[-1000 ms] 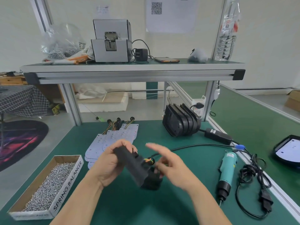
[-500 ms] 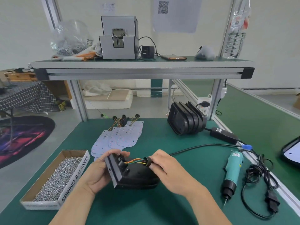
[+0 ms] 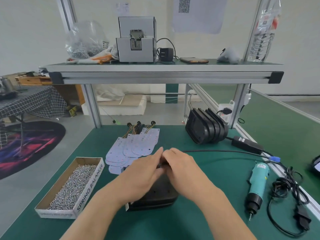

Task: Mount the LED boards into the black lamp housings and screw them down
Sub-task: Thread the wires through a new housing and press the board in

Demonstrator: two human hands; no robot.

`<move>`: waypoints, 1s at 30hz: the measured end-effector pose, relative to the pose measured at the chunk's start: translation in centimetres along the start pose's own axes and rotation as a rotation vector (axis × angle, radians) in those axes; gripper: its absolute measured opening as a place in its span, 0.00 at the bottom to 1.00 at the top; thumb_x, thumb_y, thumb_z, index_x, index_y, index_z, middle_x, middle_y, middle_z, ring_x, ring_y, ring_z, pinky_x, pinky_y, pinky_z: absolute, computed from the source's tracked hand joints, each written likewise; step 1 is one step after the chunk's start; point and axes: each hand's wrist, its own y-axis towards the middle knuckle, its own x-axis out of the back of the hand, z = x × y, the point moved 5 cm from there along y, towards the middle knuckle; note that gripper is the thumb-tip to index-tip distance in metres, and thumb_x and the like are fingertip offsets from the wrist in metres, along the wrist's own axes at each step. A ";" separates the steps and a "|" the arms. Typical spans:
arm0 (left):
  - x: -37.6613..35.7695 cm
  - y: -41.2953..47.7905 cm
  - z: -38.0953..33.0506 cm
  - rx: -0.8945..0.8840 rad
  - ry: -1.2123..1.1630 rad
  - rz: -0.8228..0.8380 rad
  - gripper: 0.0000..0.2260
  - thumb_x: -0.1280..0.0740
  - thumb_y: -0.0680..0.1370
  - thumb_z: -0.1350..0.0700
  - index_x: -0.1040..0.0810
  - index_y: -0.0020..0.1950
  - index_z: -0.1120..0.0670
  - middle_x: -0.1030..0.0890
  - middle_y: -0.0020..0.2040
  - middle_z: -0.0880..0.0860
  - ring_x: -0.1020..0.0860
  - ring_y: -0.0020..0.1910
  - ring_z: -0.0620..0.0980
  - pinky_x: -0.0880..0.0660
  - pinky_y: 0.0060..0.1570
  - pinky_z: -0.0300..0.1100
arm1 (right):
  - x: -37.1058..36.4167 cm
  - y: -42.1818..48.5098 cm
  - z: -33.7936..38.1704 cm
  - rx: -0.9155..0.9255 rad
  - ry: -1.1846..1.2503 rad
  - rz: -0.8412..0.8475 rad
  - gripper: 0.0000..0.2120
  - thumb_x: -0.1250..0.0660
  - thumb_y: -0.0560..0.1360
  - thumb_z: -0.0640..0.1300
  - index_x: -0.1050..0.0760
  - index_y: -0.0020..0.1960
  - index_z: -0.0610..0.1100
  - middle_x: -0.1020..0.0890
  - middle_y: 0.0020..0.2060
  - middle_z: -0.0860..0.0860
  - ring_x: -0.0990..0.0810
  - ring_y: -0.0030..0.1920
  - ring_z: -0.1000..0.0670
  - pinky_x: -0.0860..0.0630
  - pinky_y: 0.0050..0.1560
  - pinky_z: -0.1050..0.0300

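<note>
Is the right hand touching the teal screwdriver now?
Apart. The head view shows bare green mat between the right hand and the teal screwdriver.

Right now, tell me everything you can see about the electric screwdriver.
The electric screwdriver is a teal, plastic-looking barrel with a black nose collar and a thin metal bit pointing toward the person. It lies flat on the green mat near the bench's right edge, with nothing gripping it. A blue connector sits just behind its rear end, joining a black cord.
</note>
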 end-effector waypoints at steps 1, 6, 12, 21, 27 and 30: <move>0.0 -0.3 0.5 0.027 -0.021 0.008 0.13 0.43 0.84 0.53 0.33 0.69 0.49 0.23 0.58 0.48 0.26 0.56 0.49 0.30 0.60 0.49 | 0.3 0.0 0.0 0.011 0.034 0.013 0.05 0.39 0.79 0.40 0.27 0.54 0.46 0.25 0.48 0.49 0.25 0.48 0.41 0.28 0.51 0.44; -0.5 -1.1 1.8 0.184 -0.063 -0.100 0.08 0.45 0.76 0.50 0.29 0.45 0.51 0.23 0.43 0.49 0.26 0.44 0.50 0.27 0.48 0.53 | 0.3 0.1 1.1 0.080 0.059 0.009 0.04 0.38 0.81 0.44 0.27 0.50 0.45 0.24 0.46 0.50 0.26 0.46 0.45 0.29 0.49 0.46; -1.2 -1.9 2.8 0.114 0.012 -0.201 0.06 0.51 0.78 0.45 0.40 0.41 0.39 0.31 0.36 0.43 0.33 0.42 0.46 0.35 0.49 0.48 | 0.3 -0.3 2.1 0.078 0.041 -0.183 0.06 0.40 0.82 0.41 0.29 0.47 0.42 0.27 0.44 0.51 0.32 0.45 0.49 0.31 0.47 0.53; -2.7 -2.6 6.8 0.312 -0.372 -0.152 0.04 0.38 0.81 0.51 0.27 0.53 0.42 0.30 0.68 0.45 0.62 0.76 0.32 0.39 0.64 0.33 | 2.0 -0.7 1.9 0.058 0.059 -0.318 0.06 0.40 0.81 0.38 0.28 0.47 0.40 0.26 0.42 0.50 0.29 0.43 0.45 0.29 0.46 0.48; -0.3 -1.5 4.8 0.315 -0.301 -0.384 0.10 0.27 0.73 0.53 0.20 0.43 0.36 0.34 0.71 0.38 0.39 0.60 0.17 0.43 0.54 0.21 | 4.6 -0.8 0.4 -0.048 -0.222 -0.288 0.08 0.36 0.80 0.47 0.24 0.44 0.46 0.22 0.41 0.54 0.29 0.50 0.46 0.33 0.57 0.46; 0.3 -0.7 2.7 0.274 -0.195 -0.378 0.10 0.28 0.73 0.51 0.20 0.47 0.34 0.35 0.76 0.42 0.32 0.66 0.33 0.38 0.58 0.33 | 3.8 -0.7 1.9 -0.038 -0.369 -0.093 0.15 0.45 0.81 0.55 0.23 0.50 0.49 0.21 0.44 0.53 0.27 0.55 0.46 0.40 0.72 0.41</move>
